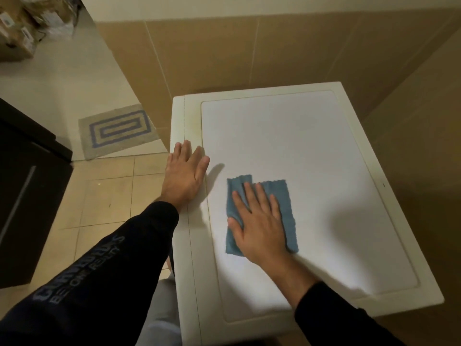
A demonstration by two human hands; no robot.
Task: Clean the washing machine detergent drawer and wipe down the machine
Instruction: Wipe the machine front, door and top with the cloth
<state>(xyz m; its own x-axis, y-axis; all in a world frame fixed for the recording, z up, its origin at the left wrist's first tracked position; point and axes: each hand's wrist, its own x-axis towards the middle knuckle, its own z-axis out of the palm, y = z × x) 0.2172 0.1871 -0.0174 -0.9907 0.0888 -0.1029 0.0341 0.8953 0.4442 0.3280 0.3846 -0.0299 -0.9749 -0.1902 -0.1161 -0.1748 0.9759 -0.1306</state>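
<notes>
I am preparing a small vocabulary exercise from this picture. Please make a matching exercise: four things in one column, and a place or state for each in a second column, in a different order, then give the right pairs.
Things
1. cloth
2. left hand
3. mat
4. boxes

Places or states
A. on the floor, grey with blue rectangles
B. flat on the left edge of the washing machine top
C. far at the upper left, brown
D. blue, pressed on the machine top under the right hand

Pairs: 1-D, 2-B, 3-A, 4-C
</notes>
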